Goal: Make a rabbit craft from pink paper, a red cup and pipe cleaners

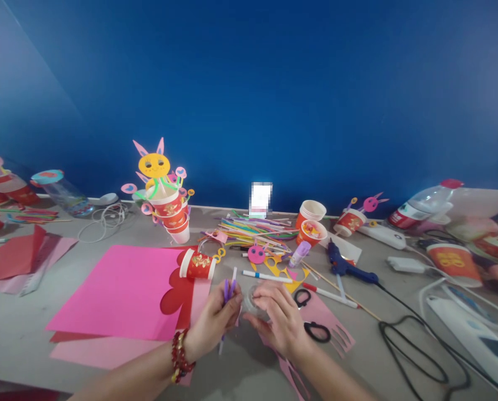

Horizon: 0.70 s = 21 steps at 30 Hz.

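Observation:
My left hand [216,318], with a red bead bracelet at the wrist, is closed around thin purple and white strips [227,292], perhaps pipe cleaners. Their ends stick out above and below my fingers. Close beside it, my right hand [281,318] curls its fingers round what looks like a roll of clear tape [249,299]. Past my hands lie a blue-and-white marker [267,276] and a red paper cup [197,264] on its side. By my right hand, black-handled scissors [317,332] rest on pink paper [330,320].
Pink sheets [119,289] cover the left of the table. Decorated stacked cups [167,206] stand behind them. A pile of pipe cleaners [253,231] lies at the back. To the right are a blue glue gun [347,264], its black cord [416,317] and a bottle [420,206].

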{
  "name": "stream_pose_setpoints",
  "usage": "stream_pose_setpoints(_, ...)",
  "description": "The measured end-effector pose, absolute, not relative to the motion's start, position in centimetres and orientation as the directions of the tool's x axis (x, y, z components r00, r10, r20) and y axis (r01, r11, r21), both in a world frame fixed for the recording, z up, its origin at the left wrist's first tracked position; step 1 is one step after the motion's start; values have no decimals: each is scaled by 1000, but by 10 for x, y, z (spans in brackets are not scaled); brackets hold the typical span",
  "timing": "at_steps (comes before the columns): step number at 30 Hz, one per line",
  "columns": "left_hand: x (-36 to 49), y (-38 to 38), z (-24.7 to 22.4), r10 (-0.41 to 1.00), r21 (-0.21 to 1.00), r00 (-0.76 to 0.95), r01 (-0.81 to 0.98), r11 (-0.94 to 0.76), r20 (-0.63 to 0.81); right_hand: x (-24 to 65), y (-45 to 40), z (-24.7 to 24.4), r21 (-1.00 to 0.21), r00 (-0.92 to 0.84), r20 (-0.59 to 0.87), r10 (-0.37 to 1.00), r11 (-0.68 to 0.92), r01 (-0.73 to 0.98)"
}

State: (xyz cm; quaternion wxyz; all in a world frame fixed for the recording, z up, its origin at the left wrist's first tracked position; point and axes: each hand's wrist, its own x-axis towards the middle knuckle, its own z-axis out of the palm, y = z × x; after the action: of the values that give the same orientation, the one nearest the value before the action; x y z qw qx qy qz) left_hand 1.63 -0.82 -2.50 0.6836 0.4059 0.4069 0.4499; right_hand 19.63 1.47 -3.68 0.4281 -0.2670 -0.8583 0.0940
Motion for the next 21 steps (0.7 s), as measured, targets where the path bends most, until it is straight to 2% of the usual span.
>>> stream_pose_setpoints(6,12,-5,-24,929,891,291,-322,320,-228,192,16,-37,-460,-486,614,622,782,420)
stream_pose_setpoints(14,9,-12,-24,935,958,353,-254,130,-33,195,25,-27,-493,-386,589,710,694,524)
stream_pose_setpoints(18,7,-7,-23,949,920,311,-351,173,-60,196,24,-27,-506,-407,598,691,719,477)
stream_pose_setpoints(21,6,-3,-24,952,903,293,-380,201,-89,195,21,-27,-577,-388,552,738,674,462)
